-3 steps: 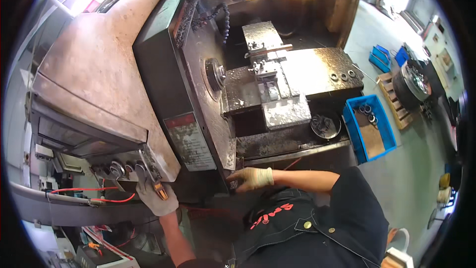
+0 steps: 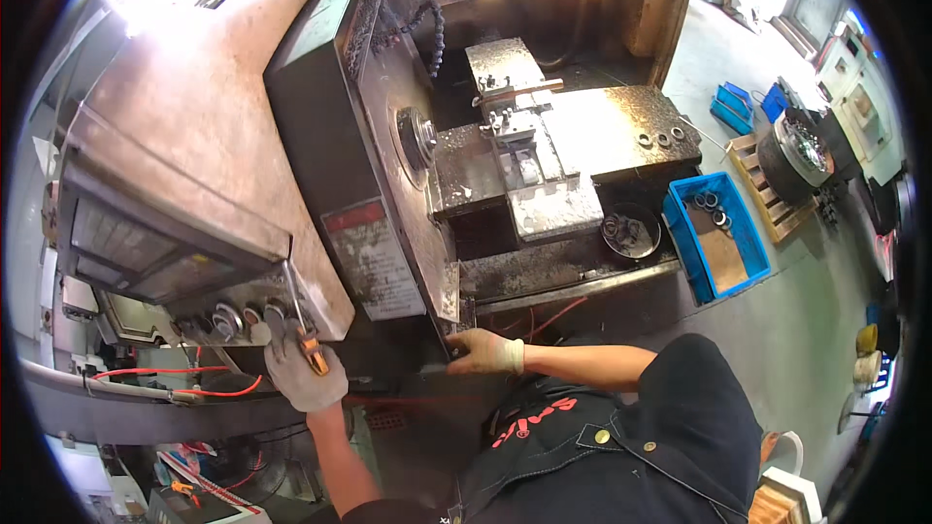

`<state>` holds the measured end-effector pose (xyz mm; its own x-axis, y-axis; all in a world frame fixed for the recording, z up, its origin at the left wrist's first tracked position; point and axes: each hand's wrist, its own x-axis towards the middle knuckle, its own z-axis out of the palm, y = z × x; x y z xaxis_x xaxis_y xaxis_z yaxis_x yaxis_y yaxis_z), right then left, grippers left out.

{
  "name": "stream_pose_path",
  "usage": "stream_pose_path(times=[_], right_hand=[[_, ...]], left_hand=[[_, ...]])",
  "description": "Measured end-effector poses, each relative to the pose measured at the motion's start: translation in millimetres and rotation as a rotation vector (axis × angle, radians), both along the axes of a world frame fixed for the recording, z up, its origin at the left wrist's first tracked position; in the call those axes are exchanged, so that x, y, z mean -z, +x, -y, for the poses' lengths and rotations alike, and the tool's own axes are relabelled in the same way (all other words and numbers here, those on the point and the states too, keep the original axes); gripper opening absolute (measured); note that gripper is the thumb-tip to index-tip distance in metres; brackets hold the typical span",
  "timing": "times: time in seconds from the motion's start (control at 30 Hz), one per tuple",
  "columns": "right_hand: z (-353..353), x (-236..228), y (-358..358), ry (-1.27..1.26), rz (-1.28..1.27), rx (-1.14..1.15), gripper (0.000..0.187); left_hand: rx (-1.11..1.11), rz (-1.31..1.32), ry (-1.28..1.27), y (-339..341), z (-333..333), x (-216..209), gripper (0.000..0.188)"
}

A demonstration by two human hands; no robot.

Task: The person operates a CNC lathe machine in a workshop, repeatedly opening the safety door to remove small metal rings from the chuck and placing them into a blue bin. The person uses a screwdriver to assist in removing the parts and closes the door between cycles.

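Note:
My left hand [image 2: 307, 375], in a pale glove, is at the control panel of a metal-turning lathe. Its fingers reach up against a round knob [image 2: 276, 311]. A slim metal tool with an orange and black handle [image 2: 313, 353] lies along the thumb side of this hand, its handle in the grip; its exact kind is unclear. My right hand [image 2: 482, 353], gloved too, is closed around the lower front edge of the dark labelled cover [image 2: 374, 262]; its fingertips are partly hidden. Beyond it sits the round chuck [image 2: 416, 139], facing the tool slide [image 2: 524, 150].
Several metal rings [image 2: 663, 139] stand on the lathe's right-hand surface. A round pan [image 2: 632, 232] of dark parts is below. Right of the machine, a blue bin [image 2: 740, 233] holds more rings. Farther off is a wooden pallet [image 2: 772, 199]. A red hose [image 2: 218, 391] runs at left.
The whole view has shifted slightly. My right hand's fingers have drawn closer around the cover's edge. My left hand stays by the knob with the orange-handled tool.

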<state>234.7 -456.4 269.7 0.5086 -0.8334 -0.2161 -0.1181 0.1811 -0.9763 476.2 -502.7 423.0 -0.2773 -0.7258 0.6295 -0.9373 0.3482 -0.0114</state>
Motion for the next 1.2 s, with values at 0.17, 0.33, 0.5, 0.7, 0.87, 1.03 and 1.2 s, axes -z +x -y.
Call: stream_pose_path(times=[0.17, 0.33, 0.5, 0.7, 0.87, 1.03, 1.2], right_hand=[[-15.0, 20.2, 12.7, 0.125, 0.251, 0.123, 0.043], [-19.3, 5.9, 8.9, 0.211, 0.228, 0.124, 0.030], [-39.2, -7.1, -16.2, 0.215, 0.344, 0.164, 0.031], [-79.4, -27.9, -73.5, 0.166, 0.244, 0.252, 0.028], [-116.7, -29.4, -135.9, 0.181, 0.216, 0.331, 0.032], [-144.7, -7.6, -180.8, 0.070, 0.275, 0.453, 0.034], [-186.4, 20.4, -217.2, 0.137, 0.814, 0.848, 0.030]], left_hand=[[0.047, -0.225, -0.059, 13.1, -5.5, 16.7, 0.046], [0.317, -1.435, 0.427, 27.1, -49.6, 65.0, 0.053], [0.009, -1.516, 0.504, 1.5, -124.6, 152.8, 0.041], [0.040, -1.589, 0.785, -42.5, -186.1, 186.9, 0.034], [0.289, -1.327, 0.887, -87.9, -184.5, 194.7, 0.032], [0.583, -1.007, 0.976, -164.3, -195.9, 163.5, 0.023], [0.668, -0.697, 1.248, -226.4, -206.7, 185.7, 0.036]])
